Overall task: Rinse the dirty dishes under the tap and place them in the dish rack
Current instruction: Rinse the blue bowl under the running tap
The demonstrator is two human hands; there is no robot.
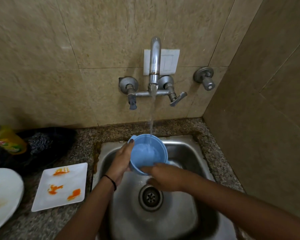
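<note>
Steel sink, beige tiles. Round blue plastic bowl clamped in left hand, tilted under chrome tap for rinsing; right hand: grasp unclear.

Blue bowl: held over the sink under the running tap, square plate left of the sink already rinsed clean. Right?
No. The head view shows the square plate left of the sink smeared with orange stains, not rinsed clean. The rest holds: blue bowl held over the sink under the running tap.
</note>
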